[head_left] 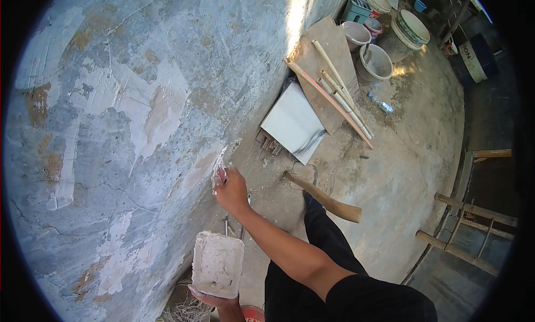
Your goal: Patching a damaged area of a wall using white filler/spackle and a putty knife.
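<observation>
My right hand [232, 193] is closed round the reddish handle of a putty knife [223, 176]. Its blade, smeared with white paste, is at the lower part of the blue-grey wall [111, 171], and my fingers hide much of the tool. Lower down, close to the wall, my left hand [214, 300] supports a rectangular tub [243, 266] from its near end and underside. White putty [218, 260] coats the inside of the tub. Rough white patches and bare brownish spots mark the wall.
Ahead along the wall lie a white panel [292, 121], a brown board [323, 52] and several poles [343, 102]. Buckets [374, 66] stand beyond, near a plastic bottle [380, 103]. A curved wooden piece [329, 200] lies by my leg; a wooden ladder [462, 249] is at right.
</observation>
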Demonstrator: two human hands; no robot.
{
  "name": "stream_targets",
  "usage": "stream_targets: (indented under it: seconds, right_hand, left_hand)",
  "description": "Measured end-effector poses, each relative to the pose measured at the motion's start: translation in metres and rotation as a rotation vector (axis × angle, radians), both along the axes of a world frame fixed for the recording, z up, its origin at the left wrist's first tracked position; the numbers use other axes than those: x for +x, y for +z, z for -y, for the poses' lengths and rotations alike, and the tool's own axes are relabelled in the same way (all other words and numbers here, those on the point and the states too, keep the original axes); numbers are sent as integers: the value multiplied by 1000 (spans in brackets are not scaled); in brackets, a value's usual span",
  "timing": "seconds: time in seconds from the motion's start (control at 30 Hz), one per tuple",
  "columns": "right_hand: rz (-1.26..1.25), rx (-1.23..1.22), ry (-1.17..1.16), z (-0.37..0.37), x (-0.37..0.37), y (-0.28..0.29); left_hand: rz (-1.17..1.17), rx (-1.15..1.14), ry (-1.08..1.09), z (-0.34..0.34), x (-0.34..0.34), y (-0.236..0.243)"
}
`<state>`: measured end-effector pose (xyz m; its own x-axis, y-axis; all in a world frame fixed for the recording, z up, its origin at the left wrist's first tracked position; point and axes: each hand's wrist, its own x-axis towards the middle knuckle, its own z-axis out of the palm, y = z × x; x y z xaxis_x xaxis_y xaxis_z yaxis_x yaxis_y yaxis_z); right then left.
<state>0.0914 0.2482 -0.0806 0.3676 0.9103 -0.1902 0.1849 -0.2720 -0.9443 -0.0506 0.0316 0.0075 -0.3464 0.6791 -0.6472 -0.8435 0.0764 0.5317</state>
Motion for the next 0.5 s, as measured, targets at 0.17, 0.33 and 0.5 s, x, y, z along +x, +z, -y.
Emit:
stream_targets:
  seconds: [0.17, 0.33, 0.5]
  right_hand:
    - [-78, 30, 92, 24, 0, 22]
    - [-226, 31, 215, 46, 29, 15]
    - [-410, -187, 162, 61, 65, 41]
  left_hand:
    - [23, 16, -99, -3, 6, 10]
    - [7, 33, -135, -14, 25, 15]
    - [82, 86, 4, -20, 37, 35]
